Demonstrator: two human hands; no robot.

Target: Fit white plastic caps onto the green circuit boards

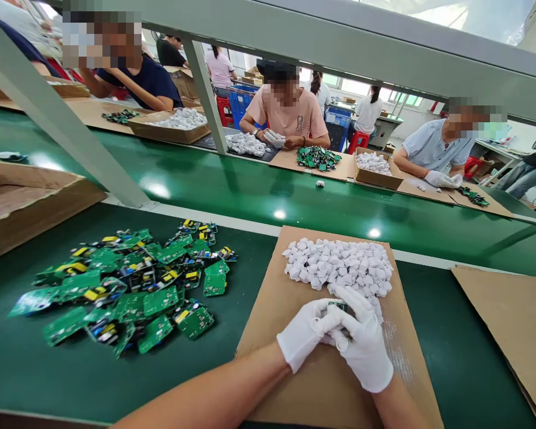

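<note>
White-gloved left hand (307, 333) and right hand (366, 345) close around one green piece (340, 306)

The green piece, apparently a circuit board, sits between the two hands and is mostly hidden by them. The left hand is curled, pinching it from its own side; the right hand bends over the top, fingers meeting those opposite. Gripping from both sides probably steadies so small a part.

Under the hands lies a cardboard sheet (277, 298), likely there to protect parts and desk (93, 387) from scuffs. Just beyond the right hand, a heap of white parts (339, 262) covers the sheet's far portion, perhaps to give the hands room nearer the body.

Well left of the left hand, loose circuit boards (134, 286) lie directly on the desk, presumably kept apart so the two kinds don't mix. Beyond them stands a cardboard box (40, 217); right of the right hand lies flat cardboard (509, 322).
</note>
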